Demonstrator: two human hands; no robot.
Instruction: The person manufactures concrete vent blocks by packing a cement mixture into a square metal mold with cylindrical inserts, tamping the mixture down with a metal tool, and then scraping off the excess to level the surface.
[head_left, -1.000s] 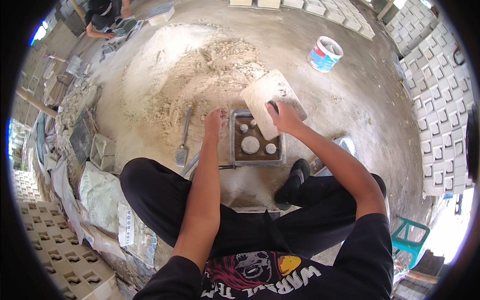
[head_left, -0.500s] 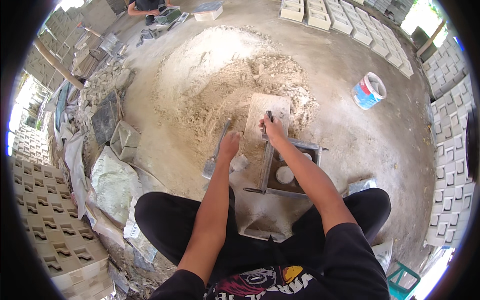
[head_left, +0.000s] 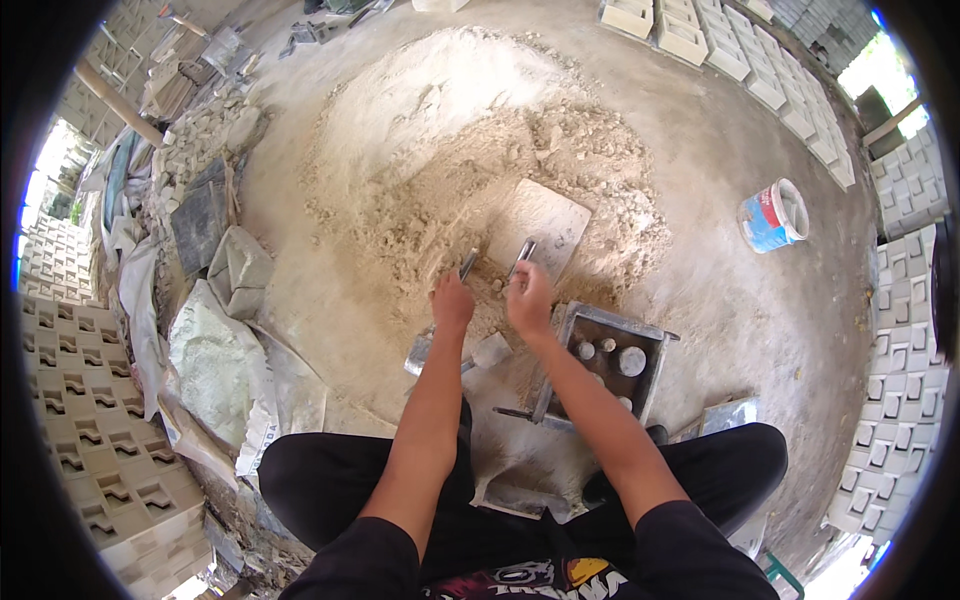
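Observation:
My left hand (head_left: 453,303) is closed round the shaft of a metal hand tool (head_left: 468,263), whose end points up past my fingers. A grey blade-like piece (head_left: 418,352) shows beside my left wrist; whether it belongs to that tool is unclear. My right hand (head_left: 529,298) grips a short metal bar (head_left: 524,254) at the near left edge of a flat, dusty board (head_left: 552,222). The board lies tilted on the pile of crumbly mix (head_left: 400,190). Near my right forearm stands a metal box mould (head_left: 657,380) with several round cores inside. A pale lump (head_left: 490,350) lies between my forearms.
A blue, white and red bucket (head_left: 768,222) stands at the right. Rows of cast blocks (head_left: 730,55) run along the far right. Stacked patterned blocks (head_left: 90,400) rise at the left, beside an opened sack of pale powder (head_left: 215,370). Rubble (head_left: 215,140) lies at the far left.
My right hand has come nearer and left, toward my left hand. The board has turned clockwise. The box mould shows more fully, and the view has shifted down.

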